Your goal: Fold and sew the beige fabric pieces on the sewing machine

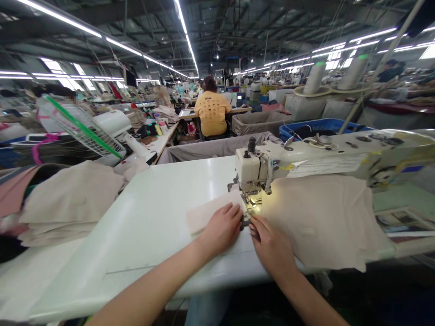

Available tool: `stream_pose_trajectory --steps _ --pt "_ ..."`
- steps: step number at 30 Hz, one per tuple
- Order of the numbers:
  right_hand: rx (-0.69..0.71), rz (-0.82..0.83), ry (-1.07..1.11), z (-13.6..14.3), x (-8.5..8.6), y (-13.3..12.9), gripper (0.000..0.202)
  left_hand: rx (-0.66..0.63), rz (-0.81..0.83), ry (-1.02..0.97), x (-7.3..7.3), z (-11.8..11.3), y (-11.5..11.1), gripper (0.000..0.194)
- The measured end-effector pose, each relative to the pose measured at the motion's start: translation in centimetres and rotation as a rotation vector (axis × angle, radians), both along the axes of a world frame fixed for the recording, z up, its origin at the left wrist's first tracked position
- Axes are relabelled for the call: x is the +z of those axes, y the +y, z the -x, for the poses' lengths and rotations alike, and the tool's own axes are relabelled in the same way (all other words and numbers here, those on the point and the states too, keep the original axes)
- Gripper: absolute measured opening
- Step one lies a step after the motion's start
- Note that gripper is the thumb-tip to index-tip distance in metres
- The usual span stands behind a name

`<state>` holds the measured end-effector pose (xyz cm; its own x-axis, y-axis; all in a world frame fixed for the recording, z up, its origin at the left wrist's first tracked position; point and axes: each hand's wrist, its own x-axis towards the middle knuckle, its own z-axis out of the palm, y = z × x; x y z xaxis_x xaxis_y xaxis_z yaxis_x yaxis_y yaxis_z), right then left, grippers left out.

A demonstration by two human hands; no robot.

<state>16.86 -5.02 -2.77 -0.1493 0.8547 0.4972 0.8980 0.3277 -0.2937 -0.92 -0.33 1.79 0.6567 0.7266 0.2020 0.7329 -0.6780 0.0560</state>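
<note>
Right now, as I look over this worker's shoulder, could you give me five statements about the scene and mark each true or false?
1. The left hand rests on a pale folded-looking cloth. True.
2. The light by the needle is off. False: a yellowish light glows under the head of the sewing machine.
3. The right hand is up on the thread cones. False: the right hand is down by the needle area; the thread cones stand beyond the machine.
4. A broad beige cloth lies to the right of the needle. True.
5. The person in yellow ahead faces the camera. False: the person in yellow has their back to it.
</note>
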Motion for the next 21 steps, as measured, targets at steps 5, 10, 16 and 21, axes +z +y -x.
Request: stream_pose_trajectory --steps 5,10,16,21 --pt "-0.003 -0.031 0.012 -0.2 0.1 -0.2 0.031 0.074 0.098 0.043 1.1 1.1 -2.6 0.028" --pt "0.005 -0.031 0.061 -0.7 0.9 -0.3 0.031 -0.064 0.233 -0.019 2.4 3.6 -0.1 0.038" --pt "0.033 -0.003 0.176 -2.4 1.2 -1.1 0.034 0.516 0.109 0.300 2.6 5.3 1.2 0.031" --pt "0.068 0.106 0.288 -3.0 1.7 -1.7 0.033 0.714 0.116 0.345 2.6 5.5 0.1 0.032"
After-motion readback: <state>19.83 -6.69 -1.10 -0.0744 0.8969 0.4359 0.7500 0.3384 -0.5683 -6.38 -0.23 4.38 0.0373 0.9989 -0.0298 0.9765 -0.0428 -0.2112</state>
